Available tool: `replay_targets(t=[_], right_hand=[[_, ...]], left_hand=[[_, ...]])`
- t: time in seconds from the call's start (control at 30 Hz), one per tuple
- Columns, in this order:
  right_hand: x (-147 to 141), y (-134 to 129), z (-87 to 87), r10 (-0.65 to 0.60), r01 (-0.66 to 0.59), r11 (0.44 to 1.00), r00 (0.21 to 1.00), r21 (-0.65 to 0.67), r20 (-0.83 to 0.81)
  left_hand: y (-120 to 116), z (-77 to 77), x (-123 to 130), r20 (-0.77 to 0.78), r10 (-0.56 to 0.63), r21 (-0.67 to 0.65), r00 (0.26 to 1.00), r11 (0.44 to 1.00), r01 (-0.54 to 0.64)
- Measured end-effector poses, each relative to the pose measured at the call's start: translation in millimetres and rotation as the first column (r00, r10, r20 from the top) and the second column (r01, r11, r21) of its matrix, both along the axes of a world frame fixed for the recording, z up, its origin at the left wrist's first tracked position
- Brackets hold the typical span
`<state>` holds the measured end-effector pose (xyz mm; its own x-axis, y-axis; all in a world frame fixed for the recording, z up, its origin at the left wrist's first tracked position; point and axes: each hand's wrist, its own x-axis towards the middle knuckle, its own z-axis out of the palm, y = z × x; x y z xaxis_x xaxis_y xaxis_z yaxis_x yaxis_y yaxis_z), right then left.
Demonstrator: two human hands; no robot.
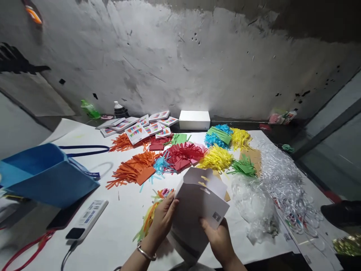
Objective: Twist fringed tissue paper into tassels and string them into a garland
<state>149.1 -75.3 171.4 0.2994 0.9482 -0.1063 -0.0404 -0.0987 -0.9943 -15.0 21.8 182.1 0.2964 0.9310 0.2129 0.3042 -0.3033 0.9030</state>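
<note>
- A white card carton [194, 218] is held over the near middle of the bench [121, 222], tilted, with its upper end directed toward the fringed paper.
- The carton's left edge is clasped by the left hand [165, 216], thumb laid along the front; the grip is closed about the card.
- The lower right of the carton is pinched by the right hand [220, 237], thumb pressed on the front face, near a dark square mark [216, 216].
- Slotted cut-outs are noted near the carton's upper end; yellow is seen through two of them.
- A metal bangle [146, 253] is worn at the left wrist; multicoloured strips [149, 218] are laid just beside that forearm.
- Beyond the carton, orange fringe [135, 167], red fringe [182, 155], yellow fringe [216, 158] and green fringe [245, 166] are spread.
- Printed packets [137, 132] are heaped farther back, left of a closed white box [194, 121] placed near the wall.
- A crumpled clear plastic bag [255, 207] and a mass of clear strands [279, 169] are found to the right.
- A blue bag [50, 175] and a white device with a cable [88, 218] are recorded to the left.
</note>
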Motion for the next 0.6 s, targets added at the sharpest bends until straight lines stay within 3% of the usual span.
replay_targets(t=[0.1, 0.17, 0.23, 0.3, 0.37, 0.47, 0.6], right_hand=[[11, 6, 6.3, -0.002, -0.006, 0.998, 0.989, 0.056, 0.145], [20, 4, 5.7, -0.159, 0.106, 0.974, 0.951, 0.201, 0.267], [30, 0, 9.2, -0.387, 0.190, 0.873, 0.830, 0.449, 0.402], [42, -4, 22.2, -0.454, 0.045, 0.792, 0.709, 0.608, 0.539], [53, -4, 43.9, -0.293, -0.204, 0.828, 0.637, 0.523, 0.713], [68, 2, 78.0, 0.076, -0.387, 0.904, 0.561, 0.180, 0.824], [74, 8, 96.2, 0.347, -0.497, 0.862, 0.437, -0.098, 0.830]], left_hand=[[0, 0.5, -1, 0.007, 0.022, -0.019, 1.000, 1.000, -0.022], [-4, -2.5, -2, -0.007, 0.063, -0.005, 0.998, 0.998, -0.063], [-9, -7.5, -5, -0.019, 0.100, 0.037, 0.995, 0.994, -0.099], [-13, -12.1, -9, -0.037, 0.118, 0.093, 0.992, 0.989, -0.114], [-15, -14.2, -13, -0.072, 0.108, 0.176, 0.992, 0.980, -0.094], [-16, -11.2, -18, -0.154, 0.043, 0.358, 0.987, 0.934, 0.016], [-15, -5.3, -21, -0.205, 0.007, 0.509, 0.979, 0.855, 0.101]])
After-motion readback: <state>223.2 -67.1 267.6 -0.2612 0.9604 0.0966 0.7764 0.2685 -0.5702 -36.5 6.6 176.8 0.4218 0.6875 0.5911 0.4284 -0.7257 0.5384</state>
